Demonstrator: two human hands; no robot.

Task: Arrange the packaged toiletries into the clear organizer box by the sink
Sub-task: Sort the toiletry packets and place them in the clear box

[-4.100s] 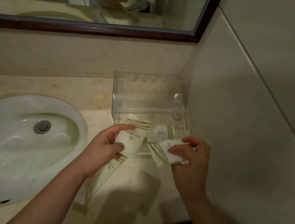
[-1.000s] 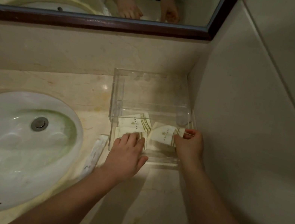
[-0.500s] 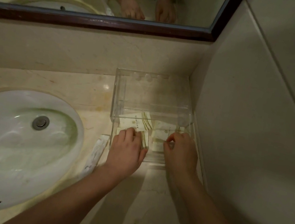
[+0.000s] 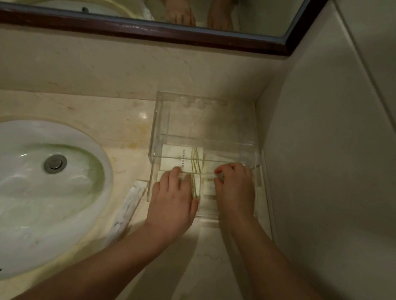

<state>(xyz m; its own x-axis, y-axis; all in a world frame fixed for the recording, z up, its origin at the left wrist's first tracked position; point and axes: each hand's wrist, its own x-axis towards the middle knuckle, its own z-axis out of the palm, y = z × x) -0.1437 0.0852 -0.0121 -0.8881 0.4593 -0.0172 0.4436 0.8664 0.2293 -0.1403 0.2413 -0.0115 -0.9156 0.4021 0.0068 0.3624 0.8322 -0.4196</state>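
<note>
The clear organizer box stands in the counter corner against the right wall. In its low front tray lie white toiletry packets with green stripes; one packet shows fully at the back left. My left hand lies flat, fingers together, pressing on a front-left packet that it mostly hides. My right hand is in the tray's right half, fingers curled and thumb pinched on a packet that it largely covers. A long thin wrapped packet lies on the counter left of the box.
A white oval sink with a metal drain fills the left. The beige marble counter runs to the tiled right wall. A dark-framed mirror hangs above the backsplash.
Four seconds ago both hands held packets in front of the box; now those packets lie in the tray. Over the last second my right hand slid deeper and curled, while the left stayed put.
</note>
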